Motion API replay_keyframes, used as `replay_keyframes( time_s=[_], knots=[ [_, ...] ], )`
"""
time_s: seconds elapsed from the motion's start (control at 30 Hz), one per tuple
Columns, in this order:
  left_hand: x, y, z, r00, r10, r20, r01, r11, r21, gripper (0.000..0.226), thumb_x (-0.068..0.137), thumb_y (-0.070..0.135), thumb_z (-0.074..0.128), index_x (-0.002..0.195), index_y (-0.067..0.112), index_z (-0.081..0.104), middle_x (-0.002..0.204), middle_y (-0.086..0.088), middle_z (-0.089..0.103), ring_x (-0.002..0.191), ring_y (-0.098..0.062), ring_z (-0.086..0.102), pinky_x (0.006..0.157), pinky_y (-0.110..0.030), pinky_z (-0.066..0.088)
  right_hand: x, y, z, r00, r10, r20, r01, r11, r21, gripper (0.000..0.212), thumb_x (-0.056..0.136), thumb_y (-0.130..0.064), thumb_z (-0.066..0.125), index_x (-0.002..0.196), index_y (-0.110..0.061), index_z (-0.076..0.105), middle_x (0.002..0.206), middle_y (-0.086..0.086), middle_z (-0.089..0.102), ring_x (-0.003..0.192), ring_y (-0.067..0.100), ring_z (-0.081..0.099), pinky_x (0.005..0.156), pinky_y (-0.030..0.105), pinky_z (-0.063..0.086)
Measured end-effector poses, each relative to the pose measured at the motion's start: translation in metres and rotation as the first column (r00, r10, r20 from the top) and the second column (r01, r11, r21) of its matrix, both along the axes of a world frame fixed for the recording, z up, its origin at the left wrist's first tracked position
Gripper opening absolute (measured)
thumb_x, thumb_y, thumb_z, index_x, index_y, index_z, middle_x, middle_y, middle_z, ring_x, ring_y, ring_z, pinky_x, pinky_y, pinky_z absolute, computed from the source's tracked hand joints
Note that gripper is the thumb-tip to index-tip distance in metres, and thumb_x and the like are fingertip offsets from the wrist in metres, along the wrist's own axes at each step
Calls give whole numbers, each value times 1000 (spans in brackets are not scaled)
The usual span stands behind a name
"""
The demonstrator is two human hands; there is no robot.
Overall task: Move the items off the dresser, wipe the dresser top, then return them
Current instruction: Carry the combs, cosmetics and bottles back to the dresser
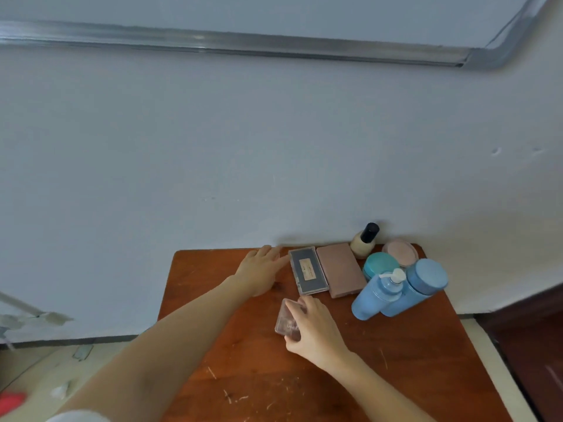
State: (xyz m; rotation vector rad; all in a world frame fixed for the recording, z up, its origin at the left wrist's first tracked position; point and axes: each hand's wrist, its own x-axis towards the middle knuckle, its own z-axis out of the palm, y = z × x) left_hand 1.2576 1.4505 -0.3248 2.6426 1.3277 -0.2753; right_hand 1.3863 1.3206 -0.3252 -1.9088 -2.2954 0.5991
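Note:
On the scratched brown dresser top (396, 360) my right hand (315, 325) grips a small clear plastic case (287, 319) near the middle. My left hand (262, 269) lies flat with fingers spread, its fingertips touching the left edge of a dark clear-lidded palette (307, 271). Beside that lies a mauve palette (341, 269). Behind stand a cream bottle with a black cap (364, 240), a pink round compact (400, 252) and a teal jar (380, 264). Two blue bottles stand at the right: a pump bottle (376, 296) and a wider capped one (417, 289).
A pale wall (243, 147) rises right behind the dresser, with a metal-framed board (274, 47) high up. Floor shows at lower left with a red object (10, 402) and scraps. A dark wooden piece (536, 345) stands at the right.

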Motion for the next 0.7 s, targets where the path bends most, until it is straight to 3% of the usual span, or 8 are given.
replay_keyframes(
  time_s=[0.07,0.13,0.23,0.37,0.53,0.7],
  knots=[
    [4,6,-5,1000,4,-15,-4,1000,-14,54,91,8,38,142,23,28,153,-8,17,138,-29,19,110,-40,26,4,-4,1,997,-67,-46,67,998,4,63,82,-32,60,138,-19,33,129,6,41,119,18,39,98,24,36],
    [-1,6,-7,998,49,44,-46,998,-50,42,90,4,40,130,17,45,143,-9,31,127,-29,32,102,-39,38,7,-9,1,988,-128,-91,130,991,13,64,81,-32,61,138,-19,34,127,5,43,117,17,40,97,22,38],
    [-15,-4,-8,979,139,147,-128,988,-83,30,89,5,40,114,14,55,127,-9,41,112,-28,40,87,-38,46,11,-17,2,974,-184,-135,189,982,23,63,80,-31,63,137,-21,36,125,1,43,117,14,40,97,17,38],
    [-39,-29,-2,923,236,304,-220,972,-85,33,91,14,46,123,18,52,123,-6,44,111,-22,42,88,-30,46,10,-22,8,958,-233,-167,241,970,32,60,81,-32,64,134,-23,38,124,-3,44,116,9,40,93,11,35],
    [-63,-53,17,889,176,424,-143,984,-108,49,89,20,53,136,23,39,130,-1,44,120,-17,40,96,-25,41,2,-29,18,949,-281,-146,287,958,18,55,82,-30,63,132,-21,40,125,-3,43,115,8,39,93,11,35],
    [-68,-73,22,848,138,512,-91,989,-114,48,87,18,56,133,19,42,132,-1,45,119,-15,41,96,-22,39,-11,-44,20,939,-326,-109,331,943,38,55,82,-30,62,132,-21,40,127,-2,42,117,10,39,95,14,37]
  ],
)
